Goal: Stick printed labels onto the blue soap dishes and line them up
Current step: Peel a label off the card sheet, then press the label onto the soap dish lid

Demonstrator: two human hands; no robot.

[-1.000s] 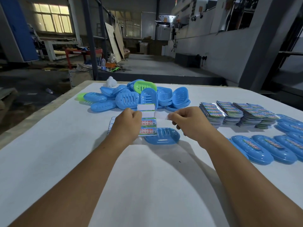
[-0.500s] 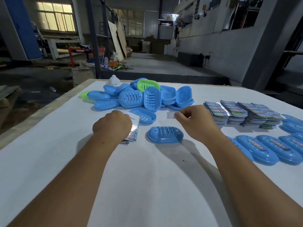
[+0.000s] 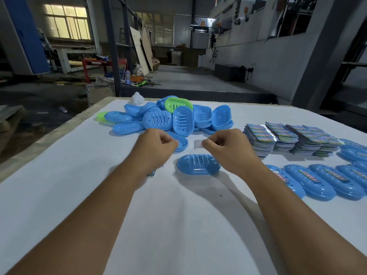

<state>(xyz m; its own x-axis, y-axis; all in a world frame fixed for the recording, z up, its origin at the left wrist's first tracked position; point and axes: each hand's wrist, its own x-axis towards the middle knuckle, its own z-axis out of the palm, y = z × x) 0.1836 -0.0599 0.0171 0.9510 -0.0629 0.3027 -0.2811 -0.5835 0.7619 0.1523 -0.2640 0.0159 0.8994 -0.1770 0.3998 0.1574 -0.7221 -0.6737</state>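
A lone blue soap dish lies upside down on the white table, just in front of both hands. My right hand pinches a small white strip above the dish's far right side. My left hand hovers to the left of the dish with curled fingers, and nothing shows in them. A printed label peeks out from under my left wrist on the table. Another blue dish lies partly behind my left hand.
A pile of blue dishes with a green dish on top fills the far middle. Stacks of printed labels stand at the right. A row of labelled dishes runs along the right. A white object sits by the far edge.
My left hand has moved right and away from me, and the printed label it held now shows only under the wrist. My right hand still pinches the white strip.
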